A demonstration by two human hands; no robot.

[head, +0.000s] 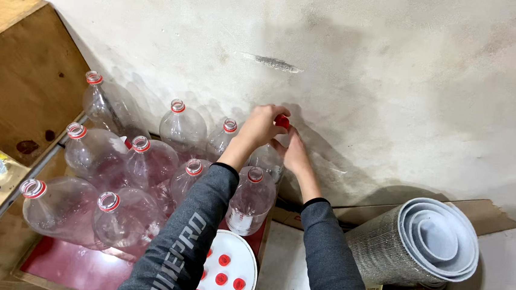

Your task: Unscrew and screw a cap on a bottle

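Red cap [282, 122] sits pinched in left hand [263, 125], right hand [294, 155] just below.

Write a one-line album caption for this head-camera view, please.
Left hand sets a red cap on a clear bottle steadied by the right hand, among uncapped bottles.

Both arms reach forward and away from the body, sleeved in dark grey to the wrists. The left hand [264, 122] sits higher, its wrist bent, fingers curled downward and pinched together at the tips. The right hand [295, 155] is just below it, palm turned toward the left, fingers pointing up.
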